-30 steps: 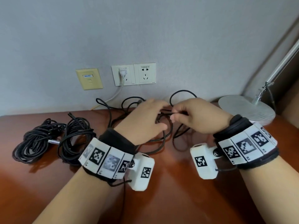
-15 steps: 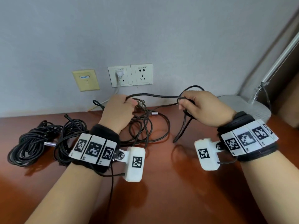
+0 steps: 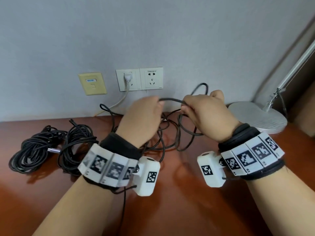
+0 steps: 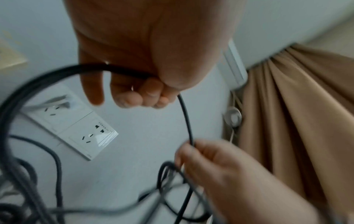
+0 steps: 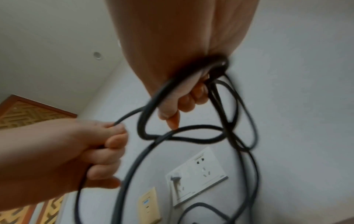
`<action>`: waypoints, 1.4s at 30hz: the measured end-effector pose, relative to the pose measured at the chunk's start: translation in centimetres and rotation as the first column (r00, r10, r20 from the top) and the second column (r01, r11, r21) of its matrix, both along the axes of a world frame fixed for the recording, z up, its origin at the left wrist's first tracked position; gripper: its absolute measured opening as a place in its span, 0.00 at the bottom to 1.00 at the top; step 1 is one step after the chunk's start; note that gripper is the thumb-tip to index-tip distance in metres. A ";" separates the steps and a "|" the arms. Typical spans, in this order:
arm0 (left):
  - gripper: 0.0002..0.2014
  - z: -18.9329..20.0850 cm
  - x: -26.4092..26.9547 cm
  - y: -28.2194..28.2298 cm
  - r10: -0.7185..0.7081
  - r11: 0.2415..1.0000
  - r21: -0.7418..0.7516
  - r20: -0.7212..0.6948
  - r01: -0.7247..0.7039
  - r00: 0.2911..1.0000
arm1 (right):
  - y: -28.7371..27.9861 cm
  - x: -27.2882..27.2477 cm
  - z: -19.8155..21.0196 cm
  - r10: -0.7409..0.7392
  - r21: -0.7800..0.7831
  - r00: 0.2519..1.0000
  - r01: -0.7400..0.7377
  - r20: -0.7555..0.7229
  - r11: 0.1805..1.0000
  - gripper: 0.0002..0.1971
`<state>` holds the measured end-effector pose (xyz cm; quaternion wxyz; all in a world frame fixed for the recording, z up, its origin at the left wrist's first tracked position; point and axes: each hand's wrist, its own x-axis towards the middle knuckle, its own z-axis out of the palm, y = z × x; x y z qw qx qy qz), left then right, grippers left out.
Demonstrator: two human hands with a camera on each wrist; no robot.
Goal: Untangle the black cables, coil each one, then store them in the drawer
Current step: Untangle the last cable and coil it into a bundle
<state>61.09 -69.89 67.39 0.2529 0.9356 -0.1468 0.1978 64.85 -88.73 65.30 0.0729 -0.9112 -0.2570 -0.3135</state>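
A loose black cable [image 3: 171, 100] runs between both raised hands above the brown desk [image 3: 179, 210]. My left hand [image 3: 144, 116] grips one strand of it, fingers [image 4: 141, 97] curled round the cable [image 4: 118, 72]. My right hand [image 3: 202, 113] holds several gathered loops of the same cable [image 5: 214, 84], which hang below it [image 3: 185, 133]. More of it lies tangled on the desk behind my left wrist [image 3: 160, 140]. Two coiled black bundles [image 3: 34, 149] [image 3: 75, 147] rest at the desk's left. No drawer is in view.
A white double wall socket [image 3: 139, 79] with a white plug and lead sits behind the hands, a beige data outlet [image 3: 92, 83] to its left. A silver lamp base [image 3: 257, 116] stands at the right, its arm rising by a tan curtain [image 4: 298, 121].
Both hands have come closer together again after spreading apart. The strand between them is shorter, and the right hand now carries more loops.
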 end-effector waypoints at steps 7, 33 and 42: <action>0.16 1.1 1.4 4.5 0.183 0.881 -0.442 -0.010 -0.169 0.983 | -2.2 1.7 -1.0 -0.130 0.046 0.991 0.129 0.015 0.991 0.19; 0.13 0.8 0.6 2.4 0.083 0.992 -0.104 0.172 -0.066 0.981 | -0.6 -0.3 1.0 0.378 0.271 0.919 -0.339 -0.109 0.901 0.19; 0.12 0.1 0.9 1.8 0.096 0.990 -0.108 0.078 -0.087 0.992 | -1.2 -0.3 1.0 0.351 0.328 0.922 -0.284 -0.165 0.901 0.08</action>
